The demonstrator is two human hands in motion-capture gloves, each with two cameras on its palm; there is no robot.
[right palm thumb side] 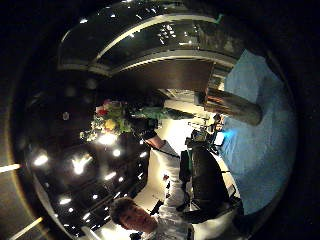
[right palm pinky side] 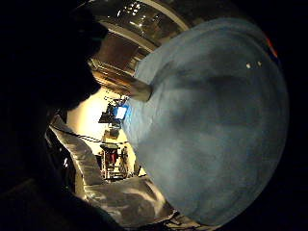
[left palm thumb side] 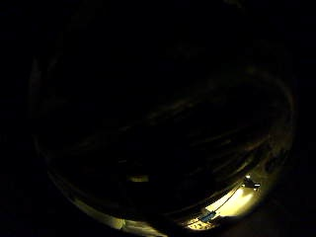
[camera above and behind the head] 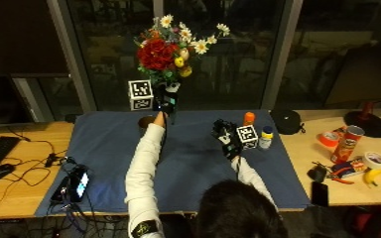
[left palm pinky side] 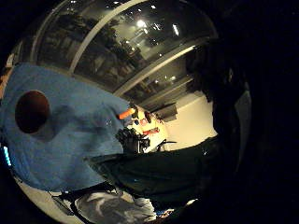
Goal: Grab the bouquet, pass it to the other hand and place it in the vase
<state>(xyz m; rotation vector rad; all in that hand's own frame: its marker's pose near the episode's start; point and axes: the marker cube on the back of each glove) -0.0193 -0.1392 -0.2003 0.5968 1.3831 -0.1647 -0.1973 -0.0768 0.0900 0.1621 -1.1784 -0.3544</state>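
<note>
Near the lower centre of the frame, the right grip (camera above and behind the head: 226,139) hovers released, fingers relaxed, over the dark blue cloth mat (camera above and behind the head: 197,168) that covers the wooden bench (camera above and behind the head: 19,183).

Further up, at centre-left, the left grip (camera above and behind the head: 167,103) is clenched round the dark stems of the artificial bouquet of red, white and yellow flowers (camera above and behind the head: 167,47). It holds the bouquet upright, well above the bench.

**Containers**
- The brown cylindrical vase (camera above and behind the head: 144,120) stands on the mat, just beside the left wrist. Its dark opening (left palm pinky side: 32,111) shows nothing inside.
- The orange-capped bottle (camera above and behind the head: 248,118), the small white bottle (camera above and behind the head: 265,138) and the red snack tube (camera above and behind the head: 350,143) stand to the right. Their contents cannot be seen.

**Hazards (judgement)**
- The vase sits close under the left forearm. A lowering arm or sleeve could knock it over.
- The opening is narrow against the stem bundle. Stems that arrive tilted could catch the rim and tip the vase.
- The flower head is heavy, so the bouquet could lean and overbalance the vase on release.
</note>
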